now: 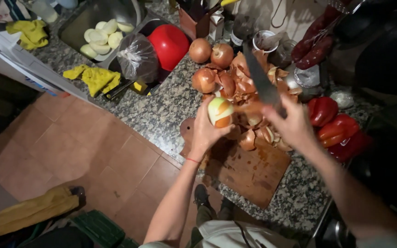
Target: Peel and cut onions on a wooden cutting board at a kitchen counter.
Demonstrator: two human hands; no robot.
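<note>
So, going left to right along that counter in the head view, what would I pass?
Yellow cloth → clear plastic bag → red bowl → left hand holding a half-peeled onion → right hand with a big knife → red peppers.

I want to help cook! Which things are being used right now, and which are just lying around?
In use: left hand holding half-peeled onion; right hand holding knife; cutting board; onion skins.

Lying about: red peppers, red bowl, yellow cloths, peeled onions in sink.
</note>
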